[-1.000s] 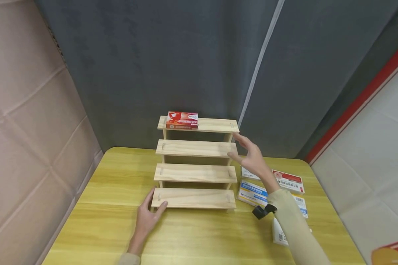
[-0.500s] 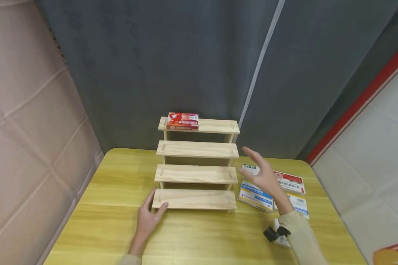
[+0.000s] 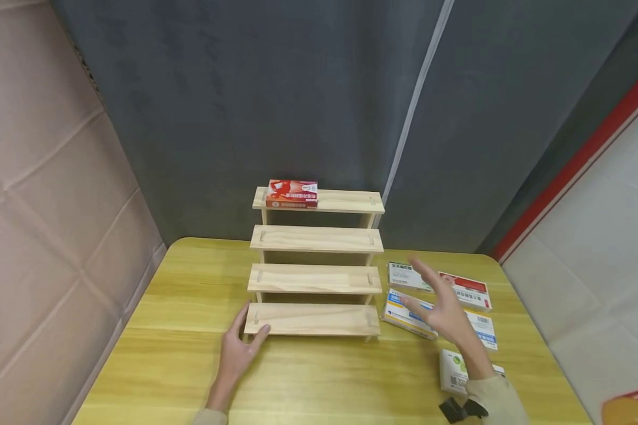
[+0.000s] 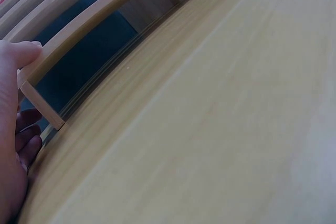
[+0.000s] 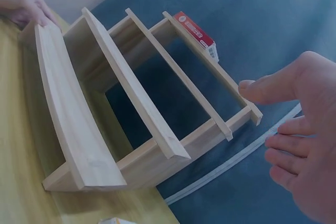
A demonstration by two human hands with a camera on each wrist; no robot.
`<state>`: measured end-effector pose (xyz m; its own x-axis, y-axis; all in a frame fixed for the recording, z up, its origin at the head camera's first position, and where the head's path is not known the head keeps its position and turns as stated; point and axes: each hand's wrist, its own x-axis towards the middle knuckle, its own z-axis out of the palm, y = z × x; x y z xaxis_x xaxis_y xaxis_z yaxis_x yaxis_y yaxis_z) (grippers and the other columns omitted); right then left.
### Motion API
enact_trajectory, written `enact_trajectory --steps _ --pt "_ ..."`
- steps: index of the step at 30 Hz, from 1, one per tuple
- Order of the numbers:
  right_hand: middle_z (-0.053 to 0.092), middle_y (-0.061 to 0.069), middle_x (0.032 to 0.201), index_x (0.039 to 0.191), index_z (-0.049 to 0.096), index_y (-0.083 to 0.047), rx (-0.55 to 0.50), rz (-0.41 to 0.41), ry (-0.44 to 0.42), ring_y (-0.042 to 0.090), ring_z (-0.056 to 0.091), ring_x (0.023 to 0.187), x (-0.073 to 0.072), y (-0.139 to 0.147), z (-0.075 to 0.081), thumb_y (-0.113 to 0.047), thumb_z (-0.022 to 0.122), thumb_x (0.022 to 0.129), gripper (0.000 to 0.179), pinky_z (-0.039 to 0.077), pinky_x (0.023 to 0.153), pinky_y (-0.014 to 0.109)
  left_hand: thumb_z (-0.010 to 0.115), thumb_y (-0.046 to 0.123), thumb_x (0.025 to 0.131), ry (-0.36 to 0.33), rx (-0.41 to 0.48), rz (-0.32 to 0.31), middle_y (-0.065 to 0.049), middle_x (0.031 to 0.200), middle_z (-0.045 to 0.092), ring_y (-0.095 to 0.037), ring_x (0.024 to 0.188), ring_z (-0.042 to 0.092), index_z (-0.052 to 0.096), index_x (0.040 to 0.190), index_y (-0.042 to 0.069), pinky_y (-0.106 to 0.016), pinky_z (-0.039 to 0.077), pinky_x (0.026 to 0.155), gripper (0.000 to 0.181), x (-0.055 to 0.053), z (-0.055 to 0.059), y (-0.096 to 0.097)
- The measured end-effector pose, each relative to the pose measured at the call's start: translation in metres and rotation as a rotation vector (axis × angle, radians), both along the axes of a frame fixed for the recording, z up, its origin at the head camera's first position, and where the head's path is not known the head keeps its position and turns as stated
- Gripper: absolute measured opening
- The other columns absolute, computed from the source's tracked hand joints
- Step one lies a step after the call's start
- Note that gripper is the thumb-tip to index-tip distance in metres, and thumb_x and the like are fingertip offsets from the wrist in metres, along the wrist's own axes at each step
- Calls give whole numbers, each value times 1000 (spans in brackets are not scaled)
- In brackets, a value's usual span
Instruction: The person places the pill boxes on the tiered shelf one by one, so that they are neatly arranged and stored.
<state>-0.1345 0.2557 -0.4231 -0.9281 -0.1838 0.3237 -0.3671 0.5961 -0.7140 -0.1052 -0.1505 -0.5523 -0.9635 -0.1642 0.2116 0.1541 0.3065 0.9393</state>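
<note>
Two hands are in play. Right hand [image 3: 446,310] hovers with fingers spread and empty above the medicine boxes [image 3: 408,313] lying flat by the bench's [image 3: 319,378] right edge, their long sides running roughly left to right, directly beneath its palm. Left hand [image 3: 239,348] rests against the bottom-left corner of the stepped wooden rack [image 3: 313,277], thumb on the lowest step, well apart from the boxes.
</note>
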Motion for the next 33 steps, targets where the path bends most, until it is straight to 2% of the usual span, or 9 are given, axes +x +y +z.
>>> enact_trajectory --steps 2,5,7,9,15,19,23,27,33 --pt "46 14 157 156 40 -13 14 -18 -2 41 42 142 5 3 -3 -15 80 87 80 40 110 65 80 9 85 -4 5 -2 -28 147 51 -42 136 51 43 149 -6 -5 32 109 75 -1 -5 0" --pt "46 12 157 156 39 -17 17 -34 6 40 44 140 12 8 -9 -14 82 85 84 42 114 37 80 9 86 -8 6 3 -26 149 51 -41 138 50 42 151 -3 -3 29 109 76 -6 -19 -2" --pt "46 13 157 157 39 -17 9 -43 14 38 44 139 17 10 -13 -12 82 84 85 38 110 17 80 10 85 -3 -2 9 -25 149 52 -40 138 50 42 151 1 -2 29 109 77 -8 -29 -3" --pt "46 14 157 156 39 -16 -2 -50 16 29 44 142 22 14 -17 -11 82 83 85 29 105 2 81 11 85 5 -12 10 -23 149 53 -39 138 51 43 152 4 -2 29 109 77 -11 -37 -5" --pt "45 15 158 158 36 -22 2 -116 -24 -16 35 133 38 27 -28 -13 83 84 89 25 102 -4 83 15 84 19 -23 -2 -20 148 54 -37 137 52 44 152 8 -8 32 111 78 -13 -45 -5" --pt "43 17 158 159 33 -25 14 -150 -51 -22 30 130 47 37 -34 -13 83 83 92 24 100 -6 81 10 84 8 -11 10 -23 148 53 -40 137 52 43 152 3 -6 31 110 78 -11 -37 -1" --pt "43 23 157 159 33 -18 -3 -162 -63 -23 29 128 54 46 -40 -9 84 81 93 25 101 -7 80 8 84 20 -6 13 -28 145 53 -43 134 53 44 149 -5 -3 31 108 75 -5 -17 2" --pt "42 26 156 160 30 -16 -22 -173 -108 -14 34 133 59 55 -47 -10 82 83 93 26 99 -7 80 8 85 17 -20 11 -29 145 54 -45 134 53 44 148 -6 -4 32 108 73 0 -2 2" --pt "39 28 157 162 23 -13 -28 -212 -211 32 41 140 70 64 -59 -14 81 86 95 25 94 -9 80 9 85 2 -29 16 -27 145 54 -43 134 53 44 148 -5 -3 30 108 74 1 1 1"
